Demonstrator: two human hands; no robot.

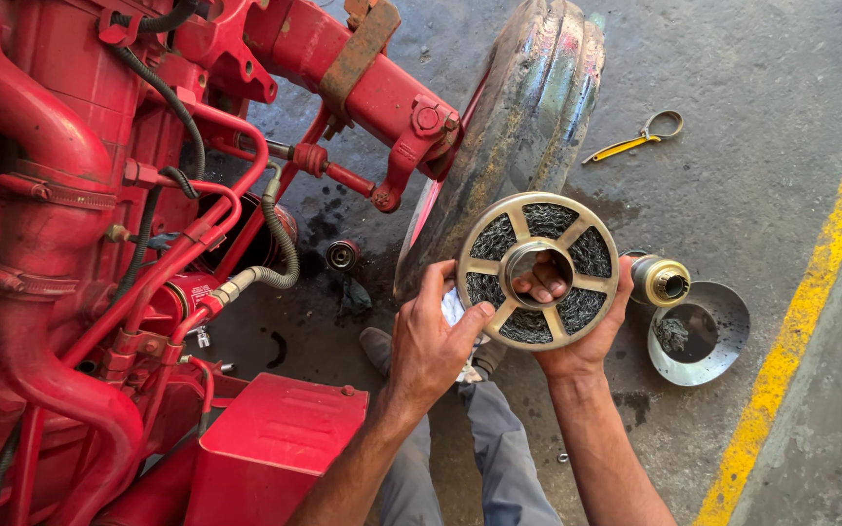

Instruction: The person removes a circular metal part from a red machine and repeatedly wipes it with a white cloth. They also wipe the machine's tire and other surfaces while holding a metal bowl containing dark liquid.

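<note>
A round spoked metal filter element [536, 270] packed with grey wire mesh is held up in front of me. My right hand [577, 336] grips it from behind, with fingertips showing through its open centre hole. My left hand [431, 336] holds its left rim, thumb on the edge, with a pale rag tucked under the palm. Just right of the element a short brass-and-steel cylinder [661, 281] sits on the floor.
A red tractor engine [99, 244] with hoses and pipes fills the left, and its front tyre [528, 117] stands behind the element. A shallow metal bowl [723, 336] lies on the concrete at right. Yellow-handled pliers [635, 141] lie farther back. A yellow painted line [811, 292] runs along the right.
</note>
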